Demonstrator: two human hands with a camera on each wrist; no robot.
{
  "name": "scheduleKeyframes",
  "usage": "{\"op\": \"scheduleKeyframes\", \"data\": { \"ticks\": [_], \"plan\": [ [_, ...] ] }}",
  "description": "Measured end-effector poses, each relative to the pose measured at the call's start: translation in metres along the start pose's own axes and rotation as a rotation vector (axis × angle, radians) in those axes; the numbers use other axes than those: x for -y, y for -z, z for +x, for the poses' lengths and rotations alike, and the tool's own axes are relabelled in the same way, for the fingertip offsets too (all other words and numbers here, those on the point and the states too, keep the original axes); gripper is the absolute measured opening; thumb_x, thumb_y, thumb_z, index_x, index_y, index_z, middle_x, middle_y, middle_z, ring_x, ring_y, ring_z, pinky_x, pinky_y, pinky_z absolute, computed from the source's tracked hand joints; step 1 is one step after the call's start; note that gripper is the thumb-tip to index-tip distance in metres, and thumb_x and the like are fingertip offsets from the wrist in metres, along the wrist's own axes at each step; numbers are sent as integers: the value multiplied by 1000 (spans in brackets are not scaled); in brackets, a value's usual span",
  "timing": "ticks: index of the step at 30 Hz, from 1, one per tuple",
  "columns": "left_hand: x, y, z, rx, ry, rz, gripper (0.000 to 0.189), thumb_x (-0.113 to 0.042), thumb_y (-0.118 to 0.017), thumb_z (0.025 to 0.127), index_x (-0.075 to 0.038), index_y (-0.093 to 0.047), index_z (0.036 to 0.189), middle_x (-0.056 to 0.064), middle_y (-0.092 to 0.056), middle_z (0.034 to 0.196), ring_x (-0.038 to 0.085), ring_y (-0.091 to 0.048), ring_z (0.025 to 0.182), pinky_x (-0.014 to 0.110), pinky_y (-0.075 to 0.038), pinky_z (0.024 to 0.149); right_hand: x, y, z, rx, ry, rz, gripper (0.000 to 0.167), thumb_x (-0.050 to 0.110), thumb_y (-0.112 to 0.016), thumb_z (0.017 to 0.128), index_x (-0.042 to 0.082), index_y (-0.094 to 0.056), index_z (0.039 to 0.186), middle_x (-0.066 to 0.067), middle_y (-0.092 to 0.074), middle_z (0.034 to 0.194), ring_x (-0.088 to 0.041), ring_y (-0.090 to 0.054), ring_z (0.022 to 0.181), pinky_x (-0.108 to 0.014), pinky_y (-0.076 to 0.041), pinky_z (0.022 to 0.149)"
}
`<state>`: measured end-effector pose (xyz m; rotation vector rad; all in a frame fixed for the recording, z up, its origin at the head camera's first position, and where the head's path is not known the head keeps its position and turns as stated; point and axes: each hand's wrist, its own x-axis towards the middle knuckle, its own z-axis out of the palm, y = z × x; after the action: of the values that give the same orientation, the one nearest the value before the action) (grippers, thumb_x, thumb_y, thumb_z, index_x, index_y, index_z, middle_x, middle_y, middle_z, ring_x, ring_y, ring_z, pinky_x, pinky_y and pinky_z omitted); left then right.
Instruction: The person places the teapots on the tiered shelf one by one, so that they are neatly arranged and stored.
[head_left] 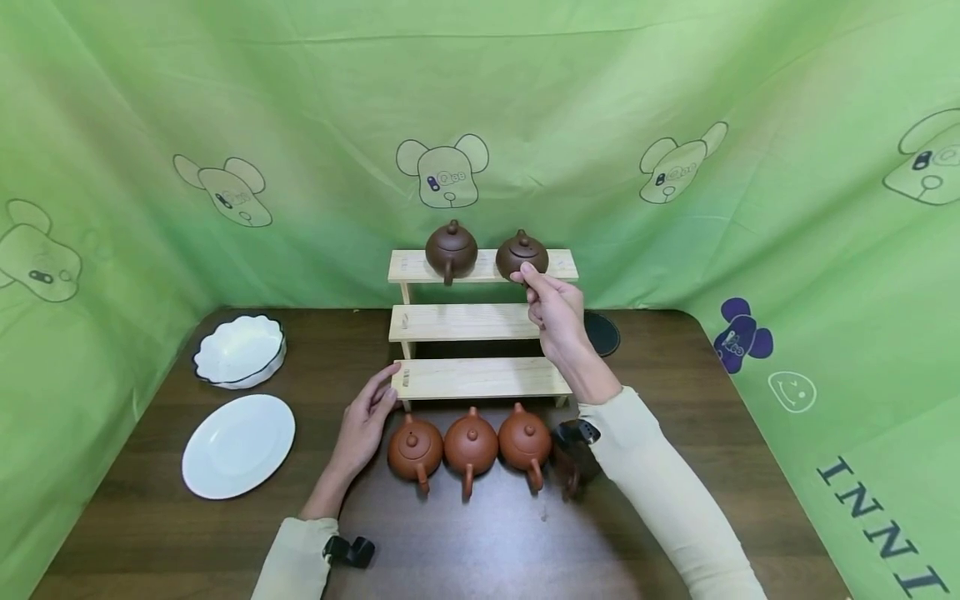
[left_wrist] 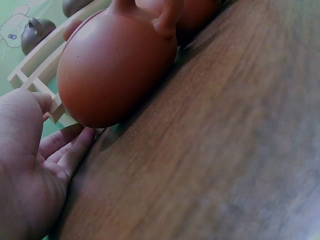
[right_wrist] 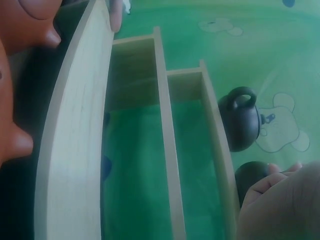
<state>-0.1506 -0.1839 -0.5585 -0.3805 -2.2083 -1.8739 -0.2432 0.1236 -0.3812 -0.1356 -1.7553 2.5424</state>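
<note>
Your two hands at the tea stand. Your right hand pinches the handle of a dark brown teapot between thumb and fingers, at the top step of the wooden stand; whether the teapot's base rests fully on the wood cannot be told. Your left hand holds the near-side end of the lowest step, thumb toward you and a finger at the far corner, the other fingers reaching loosely down near the table.

Just left of your right hand's teapot, and apart from it, a second dark teapot sits upright on the same step, its handle turned toward you. The middle step lies lower, beneath your right hand.

To the right of your left hand, in front of the stand, three reddish teapots stand upright in a close row: the left one, the middle one and the right one, spouts toward the stand and handles toward you. A dim, partly hidden teapot shows beside your right sleeve.

Beyond your right wrist lies a black disc. Well left of your left hand are a scalloped white bowl and, nearer you, a white plate. Green cloth hangs beyond both hands.
</note>
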Motion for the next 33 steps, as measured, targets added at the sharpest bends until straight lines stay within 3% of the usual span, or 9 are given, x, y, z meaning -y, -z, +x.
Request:
{"op": "scheduleKeyframes", "data": {
  "ticks": [7, 12, 19, 25, 30, 33],
  "plan": [
    [8, 2, 1, 1, -21, -7, 44, -22, -60, 117, -14, -61, 160, 18, -69, 150, 18, -78, 110, 17, -60, 94, 1, -5, 6, -3, 4, -38, 27, 27, -75, 110, 14, -86, 88, 7, -56, 68, -1, -35, 51, -15, -23, 47],
    [16, 3, 3, 9, 21, 45, 44, -24, -60, 118, -20, -60, 161, 16, -72, 147, 14, -77, 111, 17, -59, 97, 2, -5, 11, 11, 7, -49, 29, 28, -74, 110, 14, -86, 89, 7, -54, 66, -2, -34, 50, -15, -22, 47],
    [9, 2, 1, 12, 15, 23, 45, -26, -59, 118, -16, -60, 161, 23, -71, 144, 17, -77, 113, 17, -59, 97, -1, -2, 17, 32, 22, -57, 31, 29, -73, 111, 17, -86, 86, 8, -53, 65, -2, -36, 49, -14, -23, 46],
    [12, 2, 3, 11, 2, 9, 44, -22, -59, 118, -16, -60, 161, 18, -69, 149, 13, -76, 115, 18, -60, 97, 1, 0, 18, 39, -4, -53, 31, 30, -73, 111, 19, -86, 84, 8, -53, 65, -1, -37, 49, -14, -24, 45],
    [-9, -1, 1, -1, 66, 34, 43, -16, -57, 118, -10, -59, 161, 23, -66, 152, 22, -77, 115, 17, -58, 99, 2, 0, 19, 37, -14, -61, 32, 29, -73, 111, 20, -86, 84, 9, -53, 64, -1, -40, 48, -13, -27, 43],
    [-2, 0, 2, 8, 106, 28, 43, -19, -57, 118, -14, -59, 162, 15, -65, 156, 17, -75, 120, 19, -59, 101, 2, 0, 19, 40, -4, -61, 30, 29, -74, 111, 19, -86, 85, 9, -54, 64, -1, -42, 47, -13, -28, 43]
  ]
}}
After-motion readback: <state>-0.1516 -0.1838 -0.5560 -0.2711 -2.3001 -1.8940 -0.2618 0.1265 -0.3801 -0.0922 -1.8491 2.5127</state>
